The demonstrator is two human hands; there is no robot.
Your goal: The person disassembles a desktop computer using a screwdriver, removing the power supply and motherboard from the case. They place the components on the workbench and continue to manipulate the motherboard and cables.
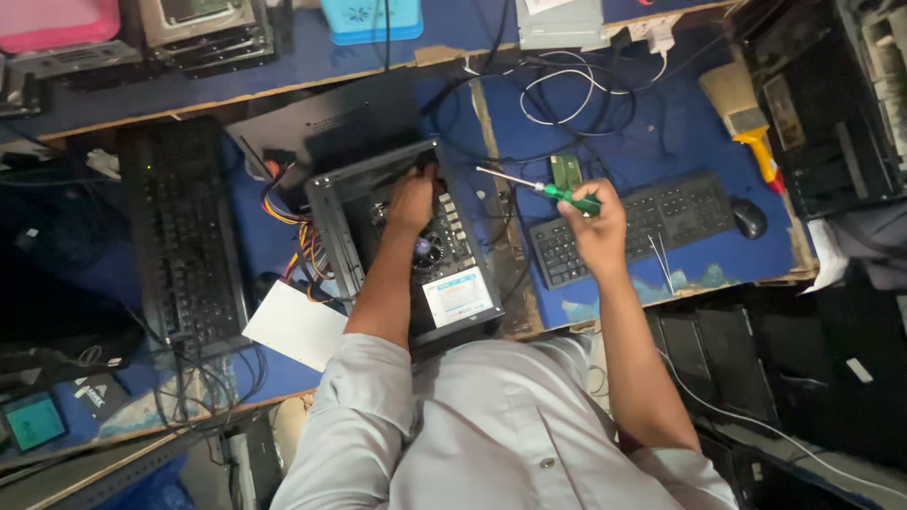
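blue cluttered surface (661,132): left hand (413,200) reaches into open computer case (402,246), grip unclear; right hand (597,219) clenches green screwdriver (553,191), raised ready.

White rectangular label (457,296) with blue and red print on the drive inside the open case (326,203), small teal screen (34,421) on a device at lower left, small black-and-white label (91,394) just beside it

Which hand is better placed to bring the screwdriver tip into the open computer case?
Probably the right hand: it already grips the green-handled screwdriver, whose tip points toward the case. The left hand is down inside the case.
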